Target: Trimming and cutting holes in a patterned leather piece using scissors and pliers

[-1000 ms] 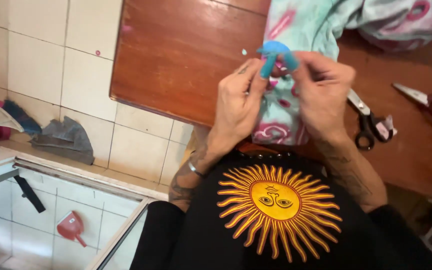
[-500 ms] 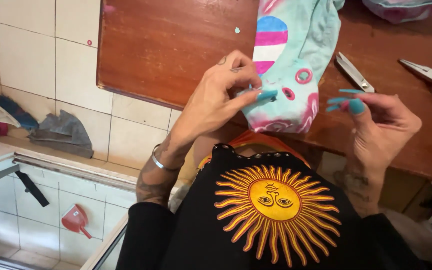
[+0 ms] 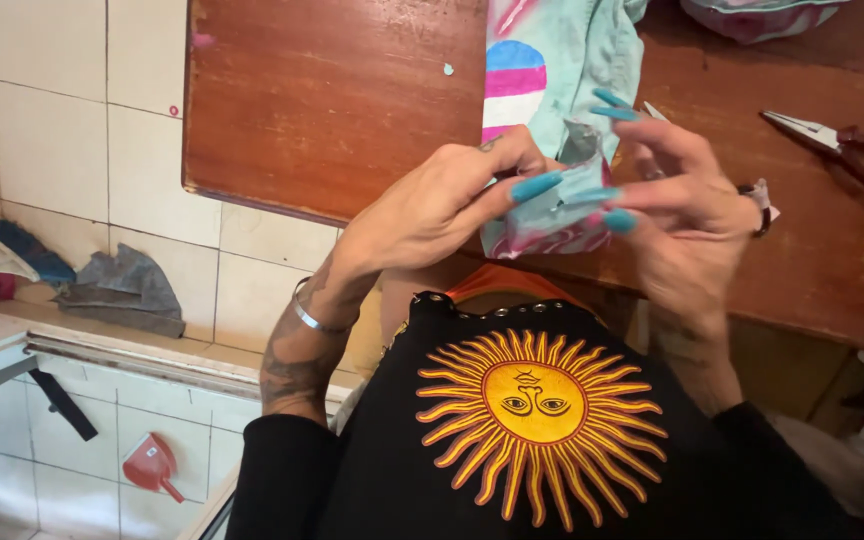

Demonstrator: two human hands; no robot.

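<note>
Both my hands pinching hem of pale printed fabric (image 3: 552, 90) at near edge of wooden surface (image 3: 332, 100): left hand (image 3: 432, 205), right hand (image 3: 687, 205). Risk: long nails snag cloth, pinch slips, hem drops.

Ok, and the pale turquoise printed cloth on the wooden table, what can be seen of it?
The pale turquoise printed cloth looks like soft woven or knit fabric, light blue-green with pink marks and a round patch striped blue, pink and white. It lies crumpled on the brown wooden table, running from the top edge of the picture down to the table's near edge. Its lower end is bunched and pinched between the left hand and the right hand, both with long turquoise nails. Its full shape is hidden.
</note>
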